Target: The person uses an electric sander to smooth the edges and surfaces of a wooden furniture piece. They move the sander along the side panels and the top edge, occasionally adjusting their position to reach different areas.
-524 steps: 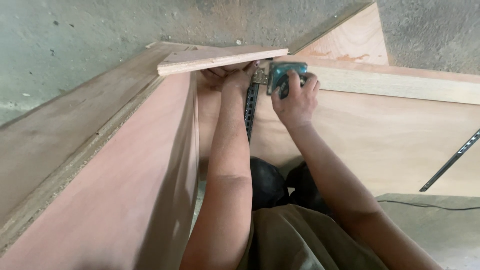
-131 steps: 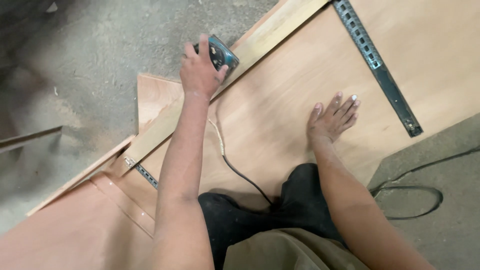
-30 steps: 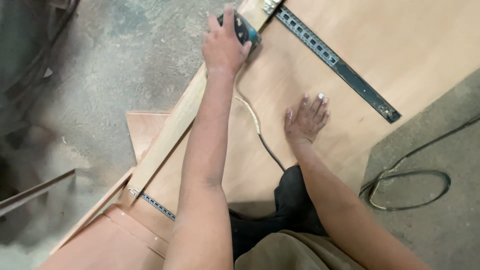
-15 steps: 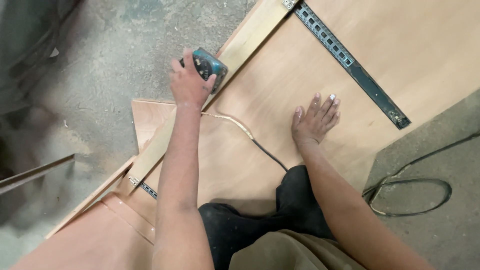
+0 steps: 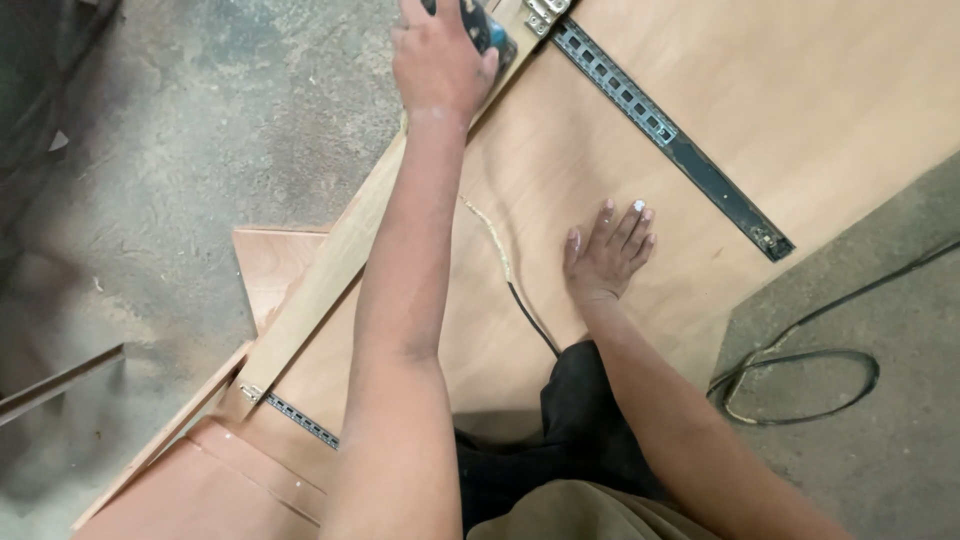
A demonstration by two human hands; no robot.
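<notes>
Nearest the camera are the person's dark trousers, kneeling on a large plywood panel (image 5: 800, 110) that lies flat on the dusty concrete floor (image 5: 200, 130). A short perforated metal strip (image 5: 300, 421) is fixed near the panel's close corner, beside a reddish board (image 5: 215, 490).

A little farther out, the right hand (image 5: 605, 255) rests flat on the panel, fingers spread and closed on nothing; it looks placed there to prop the body and steady the sheet. Just left of it the power cord (image 5: 500, 265) trails over the wood from the knees toward the far arm, one stretch of it wrapped in pale tape. More black cable (image 5: 800, 385) loops on the floor to the right.

A pale wooden strip (image 5: 335, 265) runs diagonally along the panel's left edge. At its far end, by the top of the view, the left hand (image 5: 437, 62) is clamped over a small teal power tool (image 5: 487, 30), palm on top, apparently to press it down onto the strip. The tool is mostly hidden by the grip. Just beside it sits a metal hinge (image 5: 546, 14), from which a long slotted metal rail (image 5: 670, 140) slants across the panel.
</notes>
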